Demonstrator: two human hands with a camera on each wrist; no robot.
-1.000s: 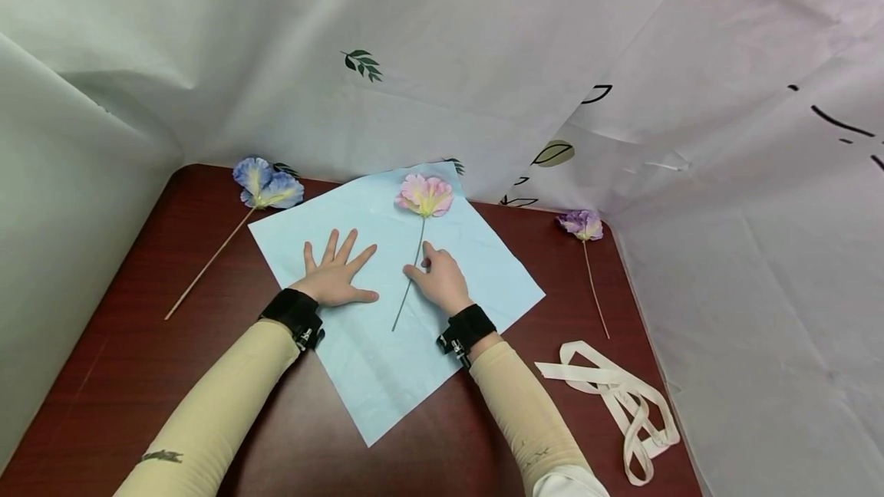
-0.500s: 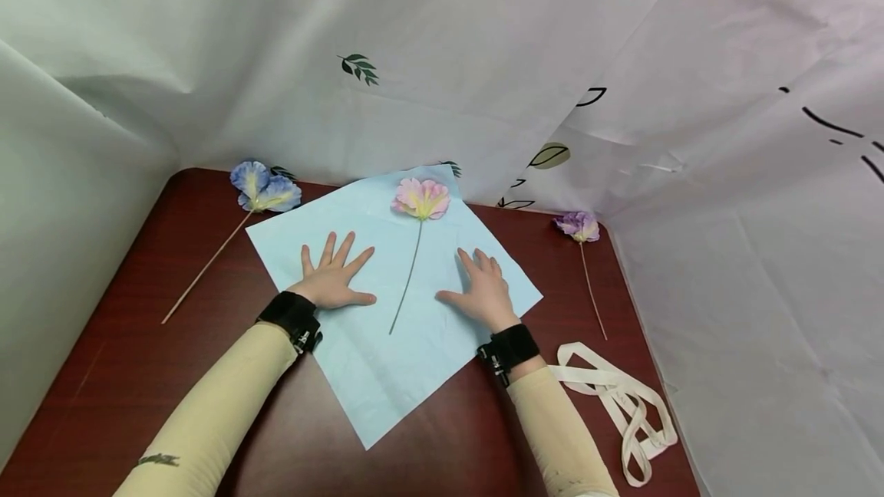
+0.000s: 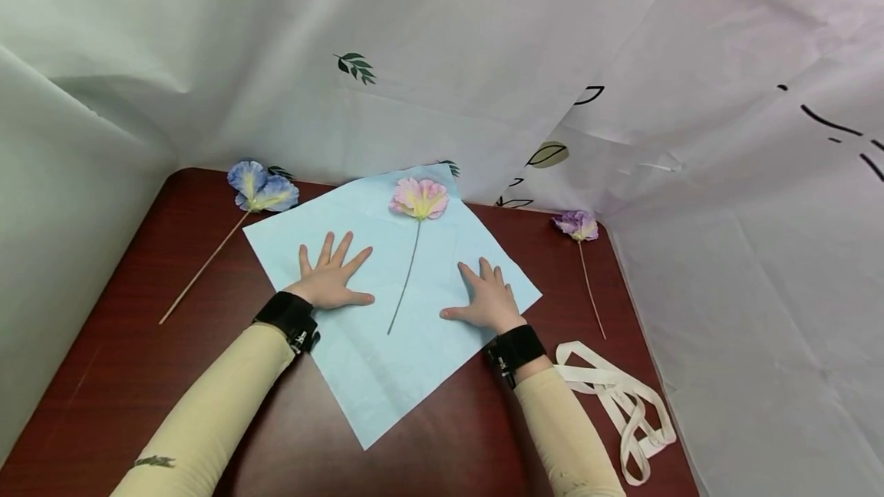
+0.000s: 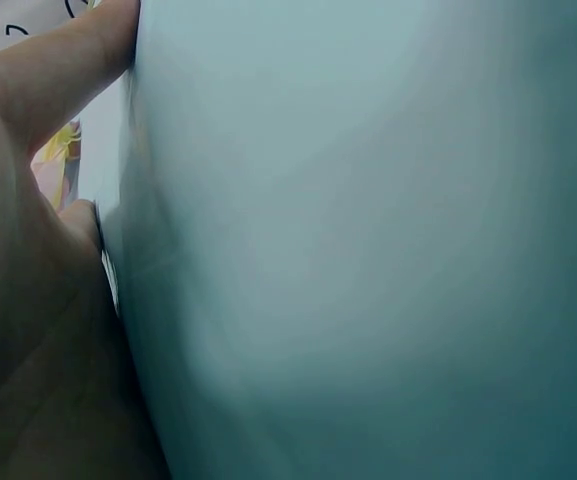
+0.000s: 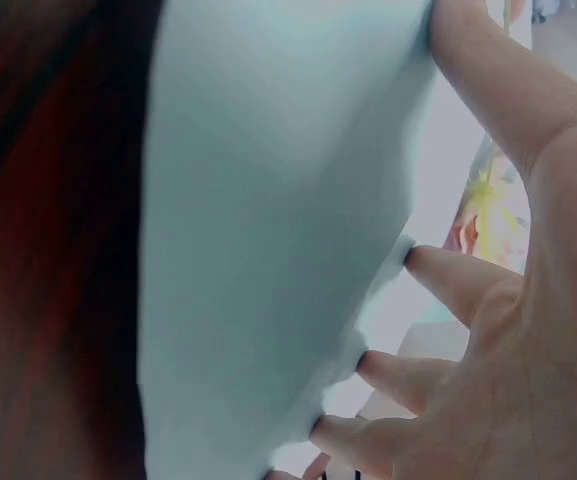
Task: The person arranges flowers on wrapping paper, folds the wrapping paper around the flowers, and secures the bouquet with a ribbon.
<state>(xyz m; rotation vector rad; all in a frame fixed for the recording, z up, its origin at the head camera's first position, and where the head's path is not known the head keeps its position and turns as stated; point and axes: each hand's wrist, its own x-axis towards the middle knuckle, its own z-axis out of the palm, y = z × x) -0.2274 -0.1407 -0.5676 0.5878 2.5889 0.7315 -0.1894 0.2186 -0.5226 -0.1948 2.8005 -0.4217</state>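
Observation:
A light blue sheet of wrapping paper (image 3: 394, 382) lies turned like a diamond on the table. On its upper middle rests a pink artificial flower (image 3: 419, 199), its thin stem slanting down between both hands. My left hand (image 3: 328, 282) lies on the paper left of the stem, fingers spread wide. To the right of the stem, my right hand (image 3: 487, 299) rests on the paper with spread fingers and the thumb towards the stem. In the right wrist view the fingertips (image 5: 423, 255) touch the paper (image 5: 268, 220). Neither hand holds anything.
A blue artificial flower (image 3: 262, 189) lies at the back left of the dark red table (image 3: 304, 436). At the back right is a purple one (image 3: 577, 225). A loosely looped white ribbon (image 3: 618, 397) lies at the right. Pale cloth (image 3: 442, 37) walls the back and sides.
My right hand has let go of the pink flower's stem and moved right and slightly towards me, its fingers spreading onto the paper. The left hand stays put.

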